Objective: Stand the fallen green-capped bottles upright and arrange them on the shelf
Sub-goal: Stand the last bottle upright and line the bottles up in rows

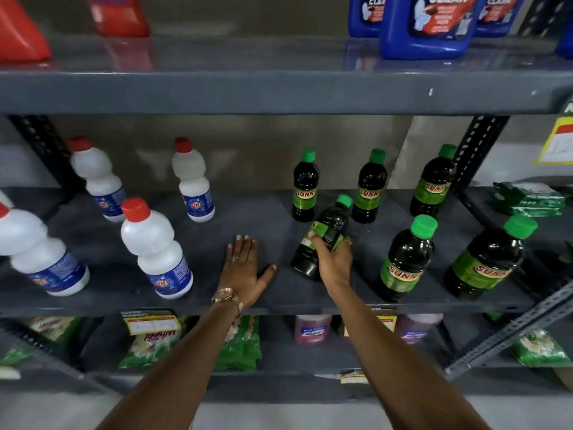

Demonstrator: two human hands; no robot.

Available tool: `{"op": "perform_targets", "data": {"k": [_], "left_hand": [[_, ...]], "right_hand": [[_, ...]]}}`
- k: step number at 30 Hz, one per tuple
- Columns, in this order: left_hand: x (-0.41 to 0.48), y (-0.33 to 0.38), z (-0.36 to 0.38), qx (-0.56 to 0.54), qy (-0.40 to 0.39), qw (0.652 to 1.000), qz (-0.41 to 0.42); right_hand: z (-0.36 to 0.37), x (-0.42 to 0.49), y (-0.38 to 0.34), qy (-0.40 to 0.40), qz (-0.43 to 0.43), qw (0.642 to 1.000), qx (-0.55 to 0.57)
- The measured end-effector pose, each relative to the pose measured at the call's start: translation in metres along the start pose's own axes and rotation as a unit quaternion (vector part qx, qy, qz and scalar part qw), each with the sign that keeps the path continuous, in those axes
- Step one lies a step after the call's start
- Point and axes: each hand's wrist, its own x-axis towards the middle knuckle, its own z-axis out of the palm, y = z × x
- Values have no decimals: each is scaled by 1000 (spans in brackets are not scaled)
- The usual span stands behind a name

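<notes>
Several dark bottles with green caps and green labels are on the right half of the grey middle shelf (266, 218). Three stand upright in a back row (305, 186) (370, 187) (434, 181), and two stand at the front right (406, 259) (490, 259). My right hand (333, 259) grips a tilted green-capped bottle (325, 237) around its labelled middle, cap pointing up and right, its base low near the shelf. My left hand (243, 268) rests flat on the shelf, fingers spread, left of that bottle.
White bottles with red caps (155, 249) (192, 181) stand on the left half of the same shelf. Blue jugs (431, 23) and red containers sit on the shelf above. Green packets lie on the lower shelf and to the far right (527, 200). A perforated metal upright (477, 153) stands at the right.
</notes>
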Motion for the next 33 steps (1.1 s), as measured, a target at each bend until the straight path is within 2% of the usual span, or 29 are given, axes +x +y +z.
{"op": "perform_targets", "data": {"k": [3, 7, 10, 14, 16, 20, 23, 28, 33], "left_hand": [[2, 0, 2, -12, -8, 1000, 2], [1, -2, 2, -27, -11, 1000, 5], [1, -2, 2, -37, -8, 999, 9], [2, -4, 4, -39, -5, 999, 8], [3, -4, 4, -36, -4, 999, 8], [3, -3, 3, -37, 0, 999, 8], [3, -3, 1, -35, -5, 999, 5], [2, -2, 1, -46, -7, 999, 3], [1, -2, 0, -46, -6, 999, 0]], "right_hand": [[5, 5, -3, 23, -89, 996, 1], [14, 20, -8, 18, -158, 983, -94], [19, 22, -8, 22, -152, 985, -83], [11, 21, 11, -45, -138, 985, -98], [5, 19, 20, -55, -139, 983, -106], [7, 17, 23, -9, -175, 972, -156], [14, 18, 20, 21, -162, 971, -175], [11, 21, 21, -32, -156, 974, -162], [14, 23, 20, 22, -138, 969, -204]]}}
